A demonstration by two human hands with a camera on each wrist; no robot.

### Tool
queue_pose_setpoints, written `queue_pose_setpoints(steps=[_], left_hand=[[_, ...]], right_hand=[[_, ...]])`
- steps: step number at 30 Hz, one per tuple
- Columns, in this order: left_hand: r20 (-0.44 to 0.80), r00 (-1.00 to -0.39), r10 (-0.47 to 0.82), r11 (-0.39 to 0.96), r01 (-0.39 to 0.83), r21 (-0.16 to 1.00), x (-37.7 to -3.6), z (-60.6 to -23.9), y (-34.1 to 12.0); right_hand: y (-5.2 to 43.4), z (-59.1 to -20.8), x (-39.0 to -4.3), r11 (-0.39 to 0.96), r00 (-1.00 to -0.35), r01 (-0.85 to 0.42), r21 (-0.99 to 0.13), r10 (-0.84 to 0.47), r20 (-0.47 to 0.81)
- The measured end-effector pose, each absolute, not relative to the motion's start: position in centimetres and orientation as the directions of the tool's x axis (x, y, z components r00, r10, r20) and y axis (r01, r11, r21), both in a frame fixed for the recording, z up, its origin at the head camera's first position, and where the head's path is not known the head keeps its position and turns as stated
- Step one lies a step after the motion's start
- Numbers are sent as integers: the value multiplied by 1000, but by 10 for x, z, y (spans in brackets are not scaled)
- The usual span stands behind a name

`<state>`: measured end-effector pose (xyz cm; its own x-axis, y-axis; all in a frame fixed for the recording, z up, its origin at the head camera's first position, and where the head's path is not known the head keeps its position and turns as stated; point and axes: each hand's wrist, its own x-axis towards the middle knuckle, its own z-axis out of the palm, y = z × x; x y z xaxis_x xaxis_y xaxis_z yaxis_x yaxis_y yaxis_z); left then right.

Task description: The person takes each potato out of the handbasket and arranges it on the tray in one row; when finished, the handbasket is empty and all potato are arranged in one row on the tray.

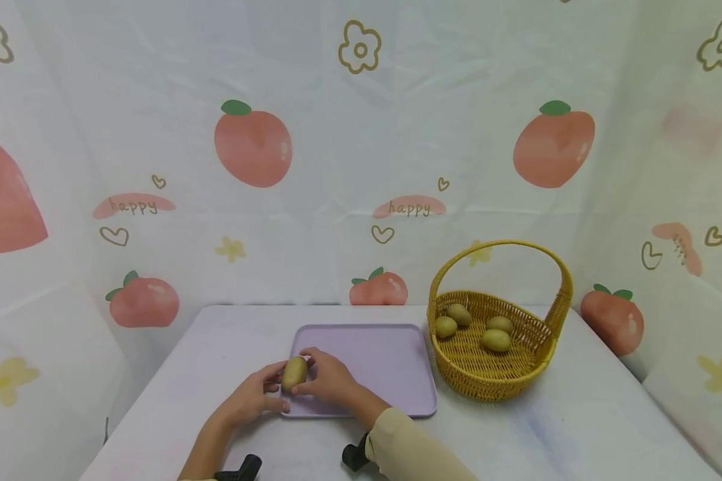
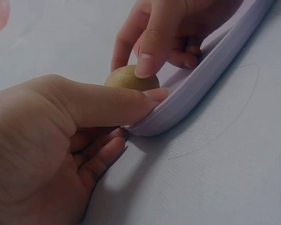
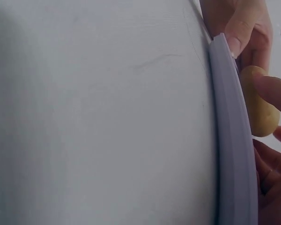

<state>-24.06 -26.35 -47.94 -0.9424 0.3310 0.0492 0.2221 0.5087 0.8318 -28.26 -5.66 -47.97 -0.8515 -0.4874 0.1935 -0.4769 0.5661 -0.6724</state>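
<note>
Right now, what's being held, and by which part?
The right hand pinches the potato toward its near and far ends; the left hand grips the tray at its near left corner.

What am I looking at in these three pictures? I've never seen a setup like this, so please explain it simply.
There is no machine here: a person works with two bare hands. The wide picture comes from a head-worn camera; the two closer ones from cameras on the left and right wrists. On the white table are a pale purple tray and a wicker basket holding four potatoes. The right hand holds another potato at the tray's left end, while the left hand grips the tray's near left corner.
</note>
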Motion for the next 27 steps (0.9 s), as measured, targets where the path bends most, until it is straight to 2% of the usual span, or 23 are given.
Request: queue_pose_setpoints(steps=[10,18,22,27], left_hand=[[42,-942,334,511,218,832,-243,-480,-261],[29,-954,298,539,193,820,-240,-476,-260],[6,-960,281,541,164,825,-241,-476,-258],[14,-956,293,535,176,826,-242,-479,-260]], right_hand=[[-34,-475,-282,567,-861,-450,-690,-481,167],[0,-464,-276,486,-865,-391,-781,-485,131],[28,-453,-271,410,-856,-407,-816,-483,184],[66,-435,-267,390,-839,-471,-791,-475,265]])
